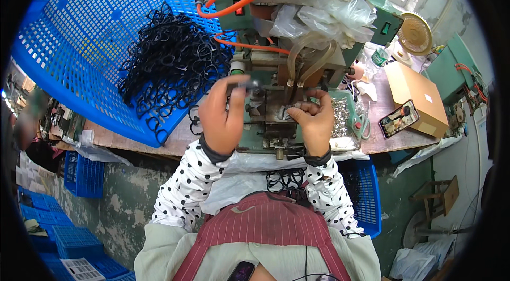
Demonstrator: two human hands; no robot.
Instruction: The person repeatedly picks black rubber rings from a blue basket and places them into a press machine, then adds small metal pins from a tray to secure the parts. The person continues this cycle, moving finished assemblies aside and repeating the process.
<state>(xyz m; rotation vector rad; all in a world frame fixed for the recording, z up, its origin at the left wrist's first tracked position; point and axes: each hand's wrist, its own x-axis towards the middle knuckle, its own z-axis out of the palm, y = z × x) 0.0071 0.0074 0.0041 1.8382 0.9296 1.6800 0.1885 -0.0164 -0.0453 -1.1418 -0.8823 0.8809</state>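
Note:
My left hand (219, 121) is raised at the left side of a bench machine (280, 131). Its fingers are curled and partly smeared by motion, close to a dark, blurred piece (247, 84); whether that belongs to the machine or is held I cannot tell. At the machine's work block, my right hand (317, 121) pinches thumb and forefinger together over a small greyish piece (287, 113), too small to name. Two clear tubes (305, 66) run down just above that spot. On my lap lie several black glasses-like frames (285, 181).
A big blue basket (69, 63) at left holds a heap of black looped frames (175, 60). Right of the machine are a tray of small metal parts (341, 119), a propped phone (398, 119) and a cardboard box (417, 98). Orange hoses (234, 2) arch overhead. Another blue basket (367, 196) stands below right.

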